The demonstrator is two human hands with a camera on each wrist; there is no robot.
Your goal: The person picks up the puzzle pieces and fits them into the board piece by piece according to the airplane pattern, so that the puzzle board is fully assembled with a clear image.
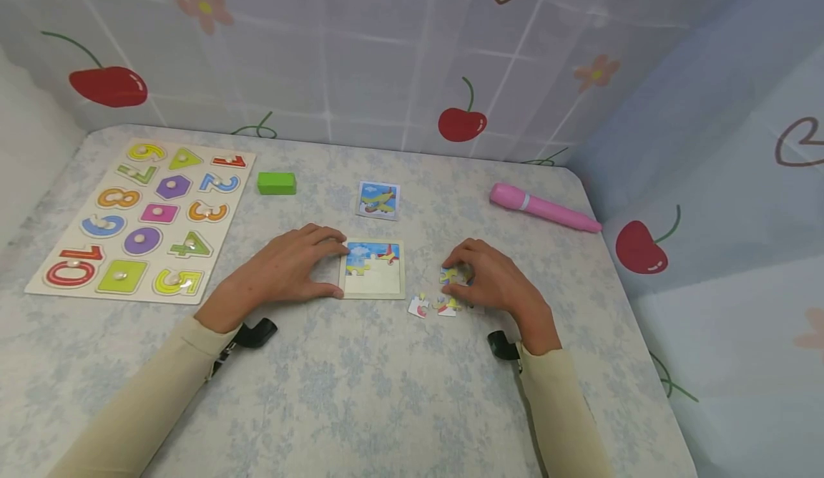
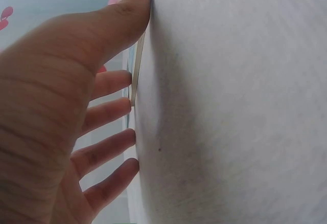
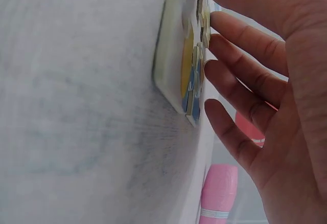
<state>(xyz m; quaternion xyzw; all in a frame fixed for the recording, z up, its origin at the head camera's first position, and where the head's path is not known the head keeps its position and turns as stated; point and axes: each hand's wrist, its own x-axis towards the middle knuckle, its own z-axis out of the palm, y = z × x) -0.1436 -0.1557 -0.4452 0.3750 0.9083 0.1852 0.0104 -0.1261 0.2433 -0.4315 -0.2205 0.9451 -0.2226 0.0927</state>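
Observation:
A shallow wooden puzzle tray lies on the table, with several blue and yellow pieces set along its top and left. My left hand rests at the tray's left edge, thumb near the lower corner and fingers at the upper part; in the left wrist view those fingers are spread and fairly straight. To the right of the tray, my right hand pinches a yellow and blue puzzle piece between thumb and fingertips, low at the table. Loose pieces lie beside and partly under this hand.
Behind the tray is a picture card of a yellow airplane. A green block stands left of it, near a number-and-shape board. At the back right lies a pink pen-shaped object. Printed curtains border the table.

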